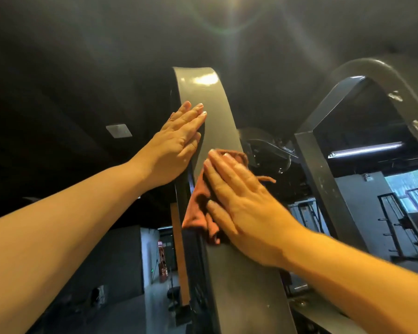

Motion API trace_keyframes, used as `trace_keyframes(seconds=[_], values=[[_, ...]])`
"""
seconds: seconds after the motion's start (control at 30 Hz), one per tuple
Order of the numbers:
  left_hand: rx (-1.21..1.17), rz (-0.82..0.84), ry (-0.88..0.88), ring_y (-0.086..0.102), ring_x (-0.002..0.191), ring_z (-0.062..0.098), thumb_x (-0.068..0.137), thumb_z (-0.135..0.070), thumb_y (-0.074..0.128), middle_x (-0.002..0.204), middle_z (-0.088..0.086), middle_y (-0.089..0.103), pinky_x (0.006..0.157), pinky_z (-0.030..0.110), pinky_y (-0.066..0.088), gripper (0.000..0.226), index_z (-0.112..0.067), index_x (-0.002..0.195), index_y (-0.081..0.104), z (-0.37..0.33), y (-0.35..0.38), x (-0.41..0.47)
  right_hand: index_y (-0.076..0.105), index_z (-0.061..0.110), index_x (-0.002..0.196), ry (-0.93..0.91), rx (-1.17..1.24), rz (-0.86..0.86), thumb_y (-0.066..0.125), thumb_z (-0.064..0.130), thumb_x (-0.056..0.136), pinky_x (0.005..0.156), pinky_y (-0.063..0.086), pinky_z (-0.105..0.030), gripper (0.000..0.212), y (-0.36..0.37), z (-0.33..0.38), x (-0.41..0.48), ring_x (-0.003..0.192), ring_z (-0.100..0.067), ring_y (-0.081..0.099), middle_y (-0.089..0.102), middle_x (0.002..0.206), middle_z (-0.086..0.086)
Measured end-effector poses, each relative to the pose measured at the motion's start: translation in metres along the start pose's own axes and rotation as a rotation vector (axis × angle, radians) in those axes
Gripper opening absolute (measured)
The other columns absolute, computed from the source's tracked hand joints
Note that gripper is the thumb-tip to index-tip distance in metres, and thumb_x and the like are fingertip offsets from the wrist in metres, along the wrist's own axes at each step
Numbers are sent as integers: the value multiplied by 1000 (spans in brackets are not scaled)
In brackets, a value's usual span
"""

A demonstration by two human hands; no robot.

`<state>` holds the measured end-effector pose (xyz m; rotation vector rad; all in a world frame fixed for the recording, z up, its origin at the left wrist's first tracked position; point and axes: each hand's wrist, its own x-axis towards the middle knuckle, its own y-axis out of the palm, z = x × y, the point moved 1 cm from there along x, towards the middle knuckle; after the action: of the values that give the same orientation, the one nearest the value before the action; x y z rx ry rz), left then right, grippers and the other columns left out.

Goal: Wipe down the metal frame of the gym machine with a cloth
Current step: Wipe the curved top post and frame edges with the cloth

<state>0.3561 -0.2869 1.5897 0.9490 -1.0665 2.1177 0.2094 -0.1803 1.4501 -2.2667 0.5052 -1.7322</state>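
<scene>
A broad grey metal frame beam (212, 112) of the gym machine curves up and away in the middle of the view, with a bright glare near its top. My left hand (176, 143) lies flat with straight fingers against the beam's left edge. Lower down, my right hand (241, 203) presses a rust-orange cloth (198, 208) flat onto the beam's face with straight fingers. The cloth bunches out to the left of the palm and past the fingertips.
A second dark frame arch (323, 169) with chipped paint rises on the right, with a pulley bracket (268, 148) between the two beams. Racks (401, 220) stand by a bright window at far right. The dark ceiling carries a strip light (364, 150).
</scene>
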Motion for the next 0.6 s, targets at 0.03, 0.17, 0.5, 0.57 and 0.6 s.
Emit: trace_keyframes(seconds=[0.03, 0.17, 0.5, 0.57, 0.6], values=[[-5, -11, -1, -14, 155, -3, 111, -34, 27, 173, -14, 0, 121, 13, -10, 56, -25, 165, 13, -1, 1, -1, -21, 26, 158, 55, 15, -10, 9, 57, 104, 125, -16, -34, 69, -6, -8, 13, 149, -10, -35, -32, 166, 6], [-7, -7, 14, -11, 155, -3, 109, -39, 27, 173, -12, 3, 126, 20, -9, 59, -24, 165, 15, 1, -3, -1, -12, 20, 163, 265, 121, -49, 22, 43, 111, 128, -9, -46, 66, -35, -21, 82, 154, -21, -28, -25, 169, -1], [86, -1, 74, -12, 159, 8, 107, -42, 22, 173, -7, 5, 124, 21, -16, 62, -21, 165, 18, -22, 19, -24, -17, 26, 158, 2, -14, -49, 7, 54, 104, 121, -20, -26, 66, 4, -7, -15, 150, -7, -34, -25, 168, 3], [59, 7, 84, -9, 159, 9, 107, -47, 22, 173, -5, 7, 124, 20, -15, 64, -20, 165, 19, -24, 21, -25, -18, 25, 158, 137, 84, -78, 16, 48, 109, 117, -24, -23, 63, -5, -6, 6, 149, -9, -35, -28, 167, 2], [45, 15, 91, -8, 160, 9, 105, -52, 20, 174, -5, 7, 125, 21, -14, 68, -20, 165, 19, -23, 20, -25, -18, 25, 159, 213, 141, -78, 20, 45, 111, 117, -24, -26, 64, -6, -2, 14, 149, -12, -35, -30, 166, 3]])
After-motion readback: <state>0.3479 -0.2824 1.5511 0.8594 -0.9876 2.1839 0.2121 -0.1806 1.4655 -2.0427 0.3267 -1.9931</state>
